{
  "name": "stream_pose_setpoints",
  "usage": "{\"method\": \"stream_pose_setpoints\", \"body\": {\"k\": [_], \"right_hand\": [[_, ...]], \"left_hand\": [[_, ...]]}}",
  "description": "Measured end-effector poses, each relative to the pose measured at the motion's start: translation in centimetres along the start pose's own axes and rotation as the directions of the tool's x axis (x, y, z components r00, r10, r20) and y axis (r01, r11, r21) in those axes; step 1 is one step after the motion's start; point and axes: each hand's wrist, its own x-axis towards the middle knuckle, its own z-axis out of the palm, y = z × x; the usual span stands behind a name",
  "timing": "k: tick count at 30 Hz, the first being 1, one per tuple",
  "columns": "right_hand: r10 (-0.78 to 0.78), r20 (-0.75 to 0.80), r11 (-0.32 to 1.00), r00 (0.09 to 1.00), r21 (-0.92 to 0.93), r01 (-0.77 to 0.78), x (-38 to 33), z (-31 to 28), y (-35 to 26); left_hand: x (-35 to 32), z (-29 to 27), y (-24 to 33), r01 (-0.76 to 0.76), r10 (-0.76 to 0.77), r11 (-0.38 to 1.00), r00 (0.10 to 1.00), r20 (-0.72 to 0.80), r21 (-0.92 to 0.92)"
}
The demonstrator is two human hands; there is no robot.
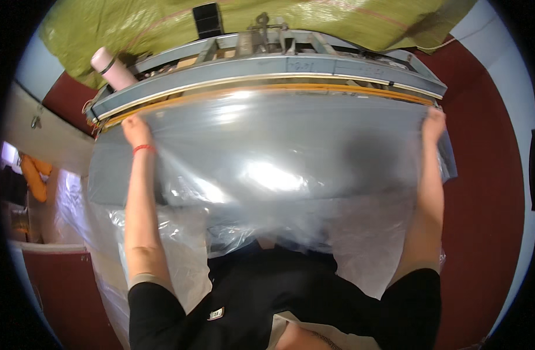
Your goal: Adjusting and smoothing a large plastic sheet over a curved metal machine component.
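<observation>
A wide sheet of clear plastic film [314,140] lies stretched across a grey work surface, its near part hanging in wrinkles against my body. My left hand [135,130] is closed on the film at its far left, a red string band around that wrist. At the far right, my right hand [434,123] is closed on the film too. Both arms reach straight out, and the film runs taut between the fists. Just beyond them passes a long orange strip [267,87] along a grey metal machine frame [220,73].
A pink bottle [113,70] leans at the back left of the frame. Behind hangs yellow-green woven sheeting [337,20] with a dark flat object [208,21] against it. A metal lever fitting [264,26] tops the frame. Left is a pale door [51,128]; dark red wall panels stand right.
</observation>
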Motion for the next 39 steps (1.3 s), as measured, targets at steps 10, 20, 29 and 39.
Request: {"method": "stream_pose_setpoints", "body": {"k": [10,20,29,39], "right_hand": [[0.477,0.194,0.813,0.857,0.271,-0.514,-1.6,5.3,-4.0],[0.652,0.284,0.592,0.703,0.388,-0.706,0.2,4.0,-5.7],[0.603,0.327,0.553,0.727,0.486,-0.677,0.1,2.2,-4.6],[0.579,0.107,0.788,0.808,-0.328,-0.521,0.9,-14.0,3.2]], "left_hand": [[2.4,2.2,-1.3,-0.029,0.05,0.971,0.995,-0.084,0.238],[2.5,2.6,0.5,0.266,-0.131,0.912,0.91,-0.393,0.312],[1.5,-0.8,1.9,-0.038,0.122,0.947,0.961,-0.248,0.319],[-8.1,-3.1,9.4,-0.33,0.273,0.943,0.687,0.673,-0.044]]}}
